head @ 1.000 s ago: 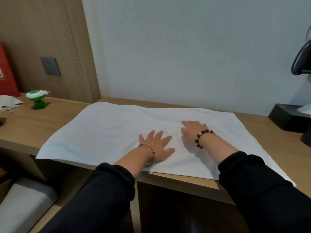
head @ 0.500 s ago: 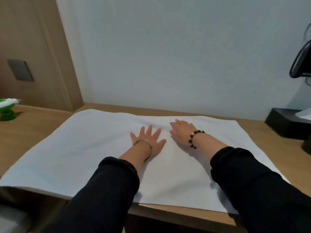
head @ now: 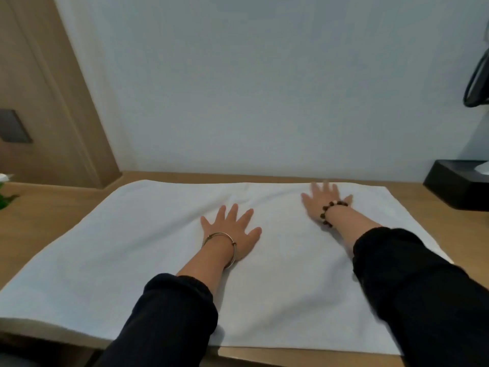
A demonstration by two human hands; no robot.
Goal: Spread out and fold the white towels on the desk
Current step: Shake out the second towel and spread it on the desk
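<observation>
Towel (head: 158, 260) lies spread flat on the bench (head: 53, 207); my left hand (head: 232, 234) and right hand (head: 324, 201) press it, fingers (head: 234, 213) splayed, gripping nothing. Folding's not started yet.

Pale wall (head: 264, 88), wooden desk (head: 47, 215)

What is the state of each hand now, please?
Left hand: open, fingers spread flat on the white cloth towel.
Right hand: open, flat on the same towel near its far edge.
</observation>
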